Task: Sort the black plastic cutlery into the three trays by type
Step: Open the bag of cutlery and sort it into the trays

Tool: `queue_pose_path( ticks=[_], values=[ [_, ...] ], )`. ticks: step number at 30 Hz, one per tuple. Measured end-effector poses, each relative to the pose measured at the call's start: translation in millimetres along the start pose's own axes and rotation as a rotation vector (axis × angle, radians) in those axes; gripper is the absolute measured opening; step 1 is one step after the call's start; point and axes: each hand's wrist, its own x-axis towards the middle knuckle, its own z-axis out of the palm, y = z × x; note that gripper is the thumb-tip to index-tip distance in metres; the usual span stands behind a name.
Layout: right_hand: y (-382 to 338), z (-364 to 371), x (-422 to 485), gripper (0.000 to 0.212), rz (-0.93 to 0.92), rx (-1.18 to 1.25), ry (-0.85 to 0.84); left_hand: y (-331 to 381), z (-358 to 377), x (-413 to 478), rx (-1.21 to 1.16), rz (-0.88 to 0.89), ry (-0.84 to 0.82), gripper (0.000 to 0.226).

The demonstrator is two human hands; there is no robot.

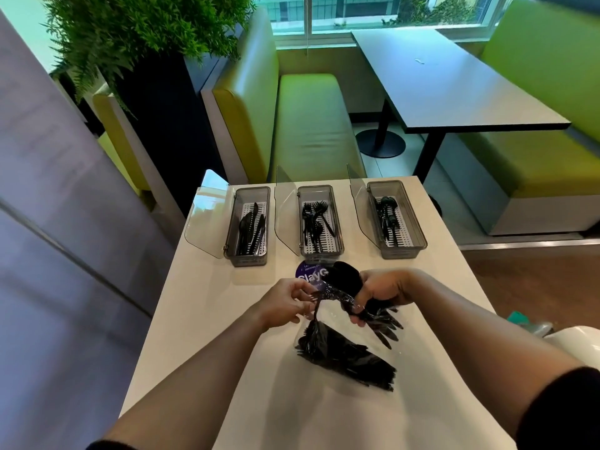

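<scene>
Three clear trays stand in a row at the far side of the white table [181,319]. The left tray [250,258] holds black knives, the middle tray [321,251] black forks, the right tray [402,253] black spoons. Each has its clear lid tipped open to its left. My right hand [383,292] grips a bundle of black cutlery [345,277], spoon bowls up, handles fanning out below. My left hand [285,303] pinches the neck of a clear plastic bag [344,358], which hangs down onto the table full of black cutlery.
A round purple sticker [308,274] lies on the table behind my hands. Beyond the table are a green bench [308,125], a dark dining table [454,82] and a second green bench [535,151]. A planter with ferns [130,37] stands at the back left.
</scene>
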Motion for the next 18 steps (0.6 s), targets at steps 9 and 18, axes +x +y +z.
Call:
queue_pose_path(
  ticks=[9, 18],
  values=[
    [3, 13, 10, 0.015, 0.029, 0.014, -0.029, -4, 1, -5, -0.028, -0.022, -0.013, 0.022],
    [-13, 3, -9, 0.020, -0.002, 0.025, 0.105, -9, 2, -11, 0.003, -0.053, -0.110, 0.016]
  ],
)
